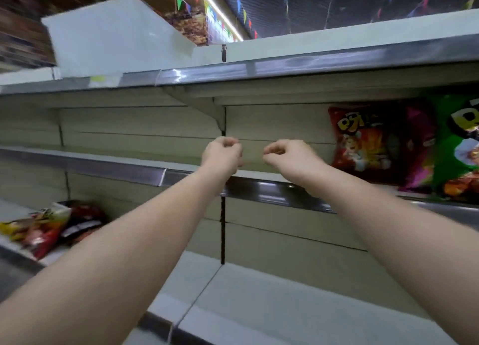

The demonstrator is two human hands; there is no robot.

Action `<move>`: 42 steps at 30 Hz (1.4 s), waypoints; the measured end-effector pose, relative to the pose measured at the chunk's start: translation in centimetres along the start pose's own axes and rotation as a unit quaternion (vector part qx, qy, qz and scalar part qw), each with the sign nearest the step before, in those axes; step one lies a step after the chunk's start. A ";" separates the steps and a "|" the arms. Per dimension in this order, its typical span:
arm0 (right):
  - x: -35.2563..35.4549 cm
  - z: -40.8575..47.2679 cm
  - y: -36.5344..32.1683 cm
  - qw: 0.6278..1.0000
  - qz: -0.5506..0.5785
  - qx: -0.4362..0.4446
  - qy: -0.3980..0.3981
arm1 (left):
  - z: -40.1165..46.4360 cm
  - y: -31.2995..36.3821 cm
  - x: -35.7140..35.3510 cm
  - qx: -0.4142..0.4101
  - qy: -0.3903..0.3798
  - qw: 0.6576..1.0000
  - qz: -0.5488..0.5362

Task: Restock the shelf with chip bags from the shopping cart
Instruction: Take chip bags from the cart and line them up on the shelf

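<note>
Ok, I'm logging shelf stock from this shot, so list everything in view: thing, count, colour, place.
Middle shelf: one, cream with metal edge, across the centre.
Red chip bag: one, upright, middle shelf, right.
Magenta bag: one, beside the red one.
Green bag: one, far right, cut off by the frame.
Fallen bags: a few, red, yellow, dark, lying on the lower shelf, left.
White box: one, top shelf, left.
Bunting: coloured flags, ceiling.
Left hand: curled, holding nothing.
Right hand: curled, holding nothing.
</note>
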State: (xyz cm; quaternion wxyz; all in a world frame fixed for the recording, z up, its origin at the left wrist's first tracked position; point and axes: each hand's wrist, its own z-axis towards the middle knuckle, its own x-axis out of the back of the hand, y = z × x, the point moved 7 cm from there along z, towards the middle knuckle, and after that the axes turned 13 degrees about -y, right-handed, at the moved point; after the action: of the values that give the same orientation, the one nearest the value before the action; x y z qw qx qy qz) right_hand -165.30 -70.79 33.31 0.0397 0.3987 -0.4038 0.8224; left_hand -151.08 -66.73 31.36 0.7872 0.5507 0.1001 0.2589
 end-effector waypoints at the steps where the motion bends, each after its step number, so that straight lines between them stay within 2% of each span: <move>1: -1.1 0.2 -0.9 1.000 0.005 0.011 -0.009 | -0.5 -0.3 1.4 0.002 0.016 1.000 0.008; 10: -14.7 4.0 -11.0 0.989 0.022 0.086 -0.118 | -3.7 -4.5 18.3 0.031 0.115 0.991 0.059; 23: -40.8 8.8 -27.7 0.949 0.060 0.153 -0.267 | -9.9 -13.7 48.2 0.138 0.234 0.959 0.081; 28: -50.5 9.7 -30.9 0.927 0.076 0.151 -0.336 | -14.2 -17.2 56.0 0.192 0.269 0.941 0.075; 35: -63.1 11.4 -34.1 0.888 0.072 0.161 -0.424 | -19.3 -23.7 65.6 0.283 0.331 0.897 0.080; 42: -76.4 16.9 -37.0 0.847 0.094 0.174 -0.494 | -18.9 -29.5 74.8 0.322 0.389 0.860 0.076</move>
State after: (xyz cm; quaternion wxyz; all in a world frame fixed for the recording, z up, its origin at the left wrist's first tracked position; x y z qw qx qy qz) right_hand -88.54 -38.15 10.14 -0.3123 0.7132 -0.2560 0.5730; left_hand -87.39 -20.20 6.78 0.4413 0.6338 0.4332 0.4646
